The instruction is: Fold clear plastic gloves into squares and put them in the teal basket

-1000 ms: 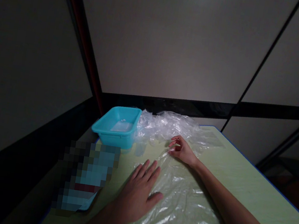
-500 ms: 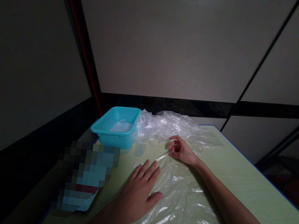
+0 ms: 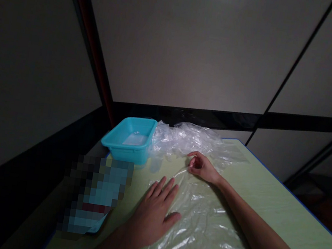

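A clear plastic bag [image 3: 197, 225] lies spread and wrinkled on the pale green table [image 3: 284, 213]. My left hand [image 3: 154, 214] rests flat over its left edge, fingers stretched out. At the bag's far end, my right hand [image 3: 201, 167] pinches a raised corner of the film between thumb and fingers. Behind my hands, a heap of more clear plastic bags [image 3: 193, 139] runs along the back of the table.
A turquoise plastic basin [image 3: 130, 154] stands at the back left with something whitish inside. Beside it sits a small translucent cup [image 3: 156, 164]. A blurred-out flat object [image 3: 100, 198] lies by the left edge. Panelled walls [image 3: 192, 53] rise behind the table.
My right hand's fingers have closed a little more around the bag's corner. The left hand stays flat in the same place.
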Action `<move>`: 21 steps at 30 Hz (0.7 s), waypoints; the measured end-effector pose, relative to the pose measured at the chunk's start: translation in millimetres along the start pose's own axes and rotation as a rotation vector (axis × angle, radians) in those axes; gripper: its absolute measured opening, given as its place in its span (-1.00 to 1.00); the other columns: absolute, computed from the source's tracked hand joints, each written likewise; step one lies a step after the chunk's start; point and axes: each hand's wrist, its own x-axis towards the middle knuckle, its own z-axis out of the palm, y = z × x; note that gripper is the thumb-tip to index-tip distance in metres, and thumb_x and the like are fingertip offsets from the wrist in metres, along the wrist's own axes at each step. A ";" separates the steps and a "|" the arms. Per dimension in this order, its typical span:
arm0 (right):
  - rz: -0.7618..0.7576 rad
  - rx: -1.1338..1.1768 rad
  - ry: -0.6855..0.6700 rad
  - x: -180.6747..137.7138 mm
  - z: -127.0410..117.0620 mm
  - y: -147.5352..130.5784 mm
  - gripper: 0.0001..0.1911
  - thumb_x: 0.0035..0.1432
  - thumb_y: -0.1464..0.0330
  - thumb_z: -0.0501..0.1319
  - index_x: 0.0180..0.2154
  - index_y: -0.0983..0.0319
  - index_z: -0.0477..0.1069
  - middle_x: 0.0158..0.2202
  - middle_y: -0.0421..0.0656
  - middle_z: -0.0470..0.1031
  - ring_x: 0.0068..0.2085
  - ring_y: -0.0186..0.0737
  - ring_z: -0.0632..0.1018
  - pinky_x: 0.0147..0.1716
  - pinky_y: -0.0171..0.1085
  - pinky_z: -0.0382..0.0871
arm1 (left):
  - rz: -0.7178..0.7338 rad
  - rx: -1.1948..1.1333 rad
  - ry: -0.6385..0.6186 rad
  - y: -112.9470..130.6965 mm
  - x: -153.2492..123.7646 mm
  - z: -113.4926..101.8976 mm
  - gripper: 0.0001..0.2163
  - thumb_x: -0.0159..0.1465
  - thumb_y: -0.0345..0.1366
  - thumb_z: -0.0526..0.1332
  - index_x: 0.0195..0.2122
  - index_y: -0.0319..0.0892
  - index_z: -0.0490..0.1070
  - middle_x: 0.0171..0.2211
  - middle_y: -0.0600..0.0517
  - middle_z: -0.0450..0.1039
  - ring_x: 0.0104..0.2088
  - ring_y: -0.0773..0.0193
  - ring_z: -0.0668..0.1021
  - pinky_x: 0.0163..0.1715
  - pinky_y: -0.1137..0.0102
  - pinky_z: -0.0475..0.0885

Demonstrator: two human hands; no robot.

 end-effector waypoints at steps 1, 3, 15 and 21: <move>-0.005 -0.001 0.019 0.1 0.4 0.4 -0.57 -0.22 0.38 0.27 -0.23 0.19 0.21 -0.54 -0.36 0.29 -0.54 -0.42 0.33 -0.49 -0.37 0.23 | 0.000 0.000 -0.002 -0.1 0.1 0.2 -0.46 0.27 -0.04 -0.03 0.23 -0.11 -0.06 0.27 0.01 -0.18 0.25 0.10 -0.08 0.18 0.14 -0.06; -0.014 -0.005 0.058 0.5 1.4 1.2 -0.59 -0.22 0.38 0.26 -0.25 0.19 0.20 -0.53 -0.36 0.28 -0.54 -0.43 0.34 -0.47 -0.35 0.25 | -0.001 -0.001 -0.007 -0.4 0.5 0.8 -0.46 0.27 -0.03 -0.04 0.23 -0.11 -0.07 0.27 0.02 -0.19 0.25 0.10 -0.08 0.18 0.14 -0.06; -0.059 -0.161 0.301 4.1 -5.5 11.8 -0.61 -0.18 0.36 0.17 -0.23 0.16 0.12 -0.54 -0.35 0.29 -0.55 -0.38 0.35 -0.53 -0.35 0.25 | 0.003 0.001 0.001 -0.7 -0.2 0.0 -0.46 0.28 -0.02 -0.05 0.23 -0.12 -0.07 0.27 0.00 -0.19 0.25 0.09 -0.08 0.18 0.13 -0.05; -0.097 -0.325 0.272 0.8 -20.6 -1.7 -0.82 -0.05 0.31 0.15 -0.32 0.20 0.27 -0.48 -0.22 0.38 -0.45 -0.27 0.42 -0.43 -0.27 0.32 | 0.006 0.000 -0.003 -0.5 0.0 -1.0 -0.46 0.28 -0.03 -0.04 0.23 -0.12 -0.06 0.27 0.00 -0.17 0.25 0.09 -0.07 0.18 0.14 -0.06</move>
